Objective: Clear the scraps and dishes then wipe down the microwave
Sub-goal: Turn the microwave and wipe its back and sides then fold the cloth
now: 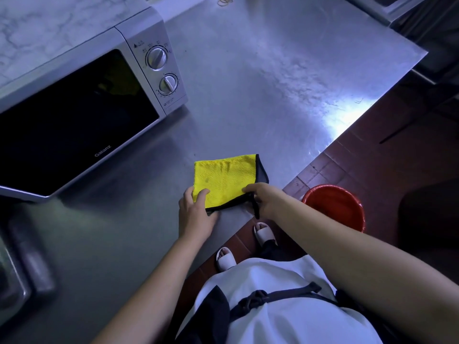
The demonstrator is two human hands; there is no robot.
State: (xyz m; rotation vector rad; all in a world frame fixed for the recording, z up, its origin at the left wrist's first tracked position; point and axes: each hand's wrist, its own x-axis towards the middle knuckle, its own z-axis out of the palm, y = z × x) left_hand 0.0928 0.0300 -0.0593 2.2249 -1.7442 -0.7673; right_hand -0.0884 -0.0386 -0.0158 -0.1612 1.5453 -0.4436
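Observation:
A folded yellow cloth (223, 178) with a dark grey edge lies on the steel counter (260, 83) near its front edge. My left hand (196, 212) pinches the cloth's near left corner, thumb on top. My right hand (267, 198) pinches the near right corner, where a dark loop hangs down. The silver microwave (82, 95) stands to the left with its dark door closed and two dials on its right panel.
A red bucket (335, 207) stands on the tiled floor right of my feet. Several rubber bands (224, 0) lie at the counter's far edge. A sink rim (22, 256) shows at the lower left.

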